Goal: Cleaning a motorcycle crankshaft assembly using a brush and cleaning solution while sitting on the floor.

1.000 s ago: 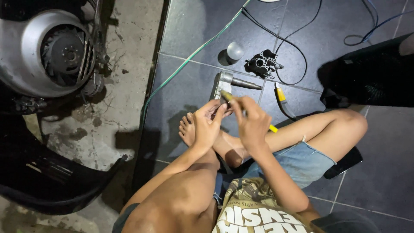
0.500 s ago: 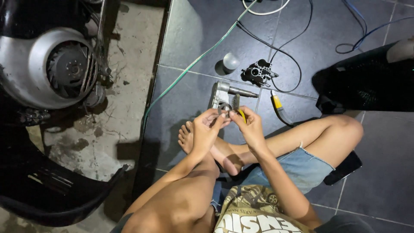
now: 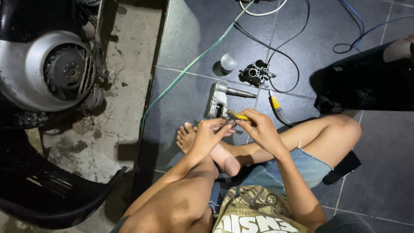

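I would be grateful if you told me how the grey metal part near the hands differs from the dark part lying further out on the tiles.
The grey metal part is pale, elongated and has a rod sticking out sideways; the dark part is nearly black, compact and knobbly. The grey one lies right by the left hand and right hand; the dark one lies apart, beside a black cable. Both rest on the tiled floor.

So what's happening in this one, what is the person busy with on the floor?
A person sits cross-legged on dark floor tiles. The right hand holds a yellow-handled tool and the left hand pinches something too small to make out at its tip. A grey metal part, a black carburettor-like part and a scooter engine lie nearby.
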